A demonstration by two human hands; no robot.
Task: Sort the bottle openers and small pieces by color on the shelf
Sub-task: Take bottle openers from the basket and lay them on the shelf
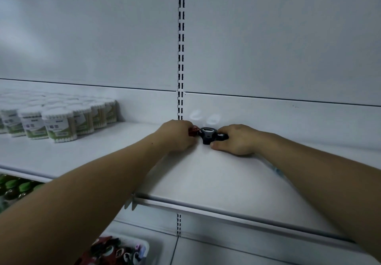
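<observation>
Both my arms reach to the back of the white shelf [206,174]. My left hand [177,135] has its fingers curled round a red bottle opener [193,130], which is mostly hidden by the hand. Right next to it lie black bottle openers [207,133] with a grey ring on top. My right hand [237,139] curls its fingers round the right end of the black ones, thumb flat on the shelf. Below, a white tray [153,246] holds several red, black and purple pieces [111,252].
Several cotton swab tubs [59,124] with green labels stand on the same shelf at the left. Green-capped bottles [14,188] sit on the lower shelf at far left. A slotted upright [181,38] runs down the back wall just behind my hands.
</observation>
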